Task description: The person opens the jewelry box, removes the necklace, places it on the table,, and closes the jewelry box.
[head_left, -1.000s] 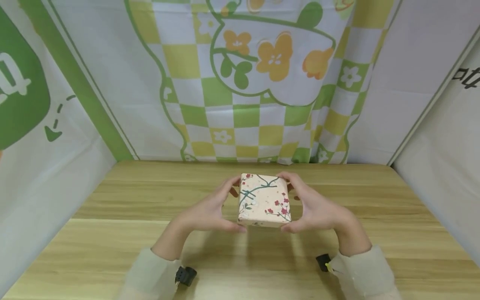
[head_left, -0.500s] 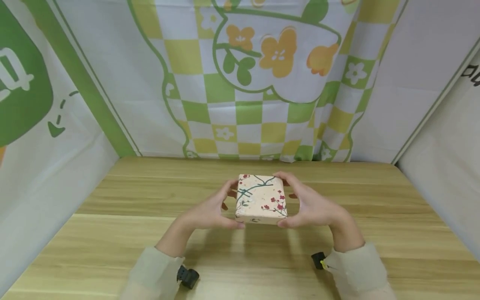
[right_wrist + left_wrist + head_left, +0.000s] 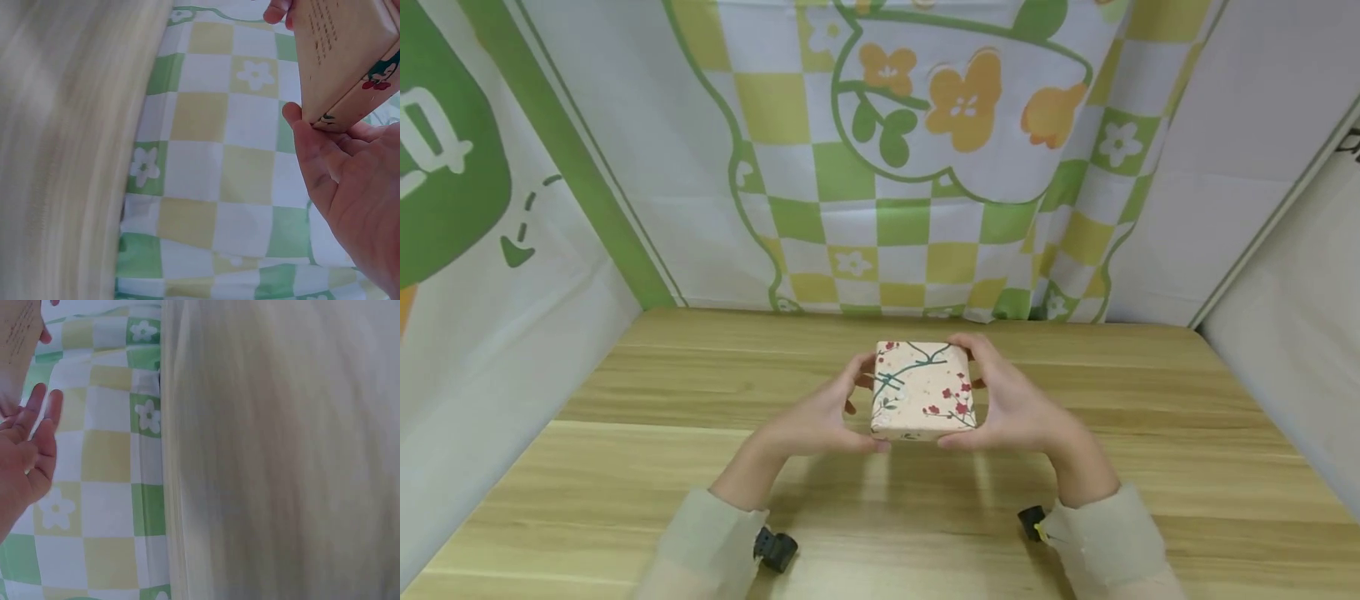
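Observation:
A small square box (image 3: 922, 387) is held above the table, its cream top printed with dark green branches and red blossoms. My left hand (image 3: 816, 423) grips its left side, with the thumb along the lower front edge. From the other side my right hand (image 3: 1024, 417) holds it, thumb at the front edge and fingers behind the far right corner. In the right wrist view, the box's underside (image 3: 340, 53) shows small lines of print, with fingers of the right hand (image 3: 365, 181) at a corner. Only a strip of the box (image 3: 14, 350) appears in the left wrist view.
Beneath the hands lies a wood-grain table (image 3: 880, 533). A green, yellow and white checked curtain (image 3: 902, 217) hangs at its far edge. White printed cloth walls (image 3: 550, 275) stand on the left and right. A small black device (image 3: 775, 550) is at each cuff.
The right thumb has slid inward along the box's front edge, and the right hand sits closer around the box. The box stays held up; the head view has shifted slightly.

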`<state>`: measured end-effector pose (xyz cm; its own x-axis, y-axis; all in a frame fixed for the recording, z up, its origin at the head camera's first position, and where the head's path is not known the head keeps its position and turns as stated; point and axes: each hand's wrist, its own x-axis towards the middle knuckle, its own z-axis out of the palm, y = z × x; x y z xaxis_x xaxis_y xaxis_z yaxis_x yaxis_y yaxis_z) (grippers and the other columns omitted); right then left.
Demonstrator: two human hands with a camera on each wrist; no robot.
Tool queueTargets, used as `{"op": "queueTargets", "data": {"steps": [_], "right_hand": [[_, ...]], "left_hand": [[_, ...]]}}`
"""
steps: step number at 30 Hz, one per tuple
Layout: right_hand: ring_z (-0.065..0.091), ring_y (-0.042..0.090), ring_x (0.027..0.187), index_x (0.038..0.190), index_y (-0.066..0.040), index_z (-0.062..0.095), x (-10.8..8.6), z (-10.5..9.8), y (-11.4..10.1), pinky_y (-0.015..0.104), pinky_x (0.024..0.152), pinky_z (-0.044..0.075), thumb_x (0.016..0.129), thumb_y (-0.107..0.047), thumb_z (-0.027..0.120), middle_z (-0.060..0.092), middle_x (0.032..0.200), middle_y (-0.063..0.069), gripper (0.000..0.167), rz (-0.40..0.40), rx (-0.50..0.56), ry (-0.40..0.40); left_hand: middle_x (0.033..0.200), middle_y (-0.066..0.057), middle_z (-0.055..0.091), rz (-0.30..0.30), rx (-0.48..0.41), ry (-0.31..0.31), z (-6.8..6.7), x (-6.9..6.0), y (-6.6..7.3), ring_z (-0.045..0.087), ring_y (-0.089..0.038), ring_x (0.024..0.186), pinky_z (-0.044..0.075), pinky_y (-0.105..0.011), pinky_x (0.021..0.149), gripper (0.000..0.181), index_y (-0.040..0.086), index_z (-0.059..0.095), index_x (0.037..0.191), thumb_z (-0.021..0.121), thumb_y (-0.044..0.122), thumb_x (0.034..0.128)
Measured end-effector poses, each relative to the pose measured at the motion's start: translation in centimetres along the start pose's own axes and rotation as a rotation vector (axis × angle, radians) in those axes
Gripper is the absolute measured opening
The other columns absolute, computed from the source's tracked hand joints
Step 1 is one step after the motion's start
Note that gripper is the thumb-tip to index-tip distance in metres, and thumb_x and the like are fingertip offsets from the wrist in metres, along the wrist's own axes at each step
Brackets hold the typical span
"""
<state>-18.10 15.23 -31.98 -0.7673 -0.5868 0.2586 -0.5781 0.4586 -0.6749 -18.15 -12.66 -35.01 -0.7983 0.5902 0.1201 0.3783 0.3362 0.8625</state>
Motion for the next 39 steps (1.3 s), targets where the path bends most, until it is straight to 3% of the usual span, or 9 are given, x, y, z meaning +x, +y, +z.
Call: {"op": "queueTargets", "data": {"steps": [5, 13, 20, 27, 32, 39], "right_hand": [[0.051, 0.021, 0.121, 0.145, -0.007, 0.031, -0.2, -0.5, -0.1, 0.039, 0.094, 0.053, 0.062, -0.024, 0.094, 0.044, 0.142, 0.008, 0.106, -0.071, 0.016, 0.032], [0.046, 0.020, 0.121, 0.144, -0.007, 0.032, 0.0, -0.4, -0.3, 0.037, 0.092, 0.054, 0.061, -0.023, 0.094, 0.044, 0.139, 0.008, 0.105, -0.141, 0.072, 0.054], [0.045, 0.019, 0.120, 0.144, -0.008, 0.033, 0.1, -0.2, -0.5, 0.038, 0.091, 0.055, 0.059, -0.018, 0.094, 0.046, 0.136, 0.008, 0.105, -0.151, 0.112, 0.089], [0.049, 0.021, 0.114, 0.145, -0.004, 0.032, 0.3, 0.3, -0.3, 0.038, 0.094, 0.053, 0.060, -0.010, 0.092, 0.048, 0.135, 0.010, 0.105, -0.150, 0.207, 0.120], [0.050, 0.022, 0.116, 0.145, -0.008, 0.034, 0.3, 0.4, -0.4, 0.044, 0.097, 0.052, 0.061, -0.015, 0.093, 0.048, 0.135, 0.008, 0.103, -0.130, 0.175, 0.106], [0.052, 0.026, 0.118, 0.143, -0.014, 0.037, -0.1, -0.3, -0.6, 0.048, 0.096, 0.052, 0.063, -0.016, 0.091, 0.050, 0.134, 0.007, 0.097, -0.111, 0.174, 0.101]], "left_hand": [[0.151, -0.010, 0.037, 0.062, -0.009, 0.025, 0.2, 0.0, 0.6, 0.040, -0.030, 0.132, 0.043, -0.050, 0.094, 0.105, 0.016, 0.017, 0.154, 0.083, 0.026, 0.0745], [0.149, -0.006, 0.038, 0.099, 0.015, 0.067, -0.3, -0.5, 1.3, 0.040, -0.028, 0.131, 0.040, -0.043, 0.091, 0.103, 0.022, 0.021, 0.153, 0.083, 0.026, 0.0711], [0.151, -0.006, 0.037, 0.113, 0.020, 0.063, -0.3, -0.4, 1.3, 0.041, -0.029, 0.131, 0.041, -0.047, 0.091, 0.103, 0.021, 0.020, 0.152, 0.081, 0.030, 0.0703], [0.152, -0.006, 0.036, 0.120, 0.027, 0.068, -0.7, -0.5, 1.4, 0.040, -0.030, 0.132, 0.040, -0.044, 0.092, 0.100, 0.026, 0.020, 0.152, 0.079, 0.037, 0.0722], [0.148, -0.006, 0.041, 0.103, 0.073, 0.075, -0.7, -0.7, 1.3, 0.041, -0.028, 0.131, 0.040, -0.046, 0.094, 0.098, 0.025, 0.021, 0.151, 0.079, 0.036, 0.0723], [0.150, -0.005, 0.040, 0.129, 0.101, 0.086, -0.5, -0.7, 1.5, 0.040, -0.027, 0.133, 0.041, -0.052, 0.098, 0.100, 0.025, 0.021, 0.153, 0.081, 0.031, 0.0733]]}}
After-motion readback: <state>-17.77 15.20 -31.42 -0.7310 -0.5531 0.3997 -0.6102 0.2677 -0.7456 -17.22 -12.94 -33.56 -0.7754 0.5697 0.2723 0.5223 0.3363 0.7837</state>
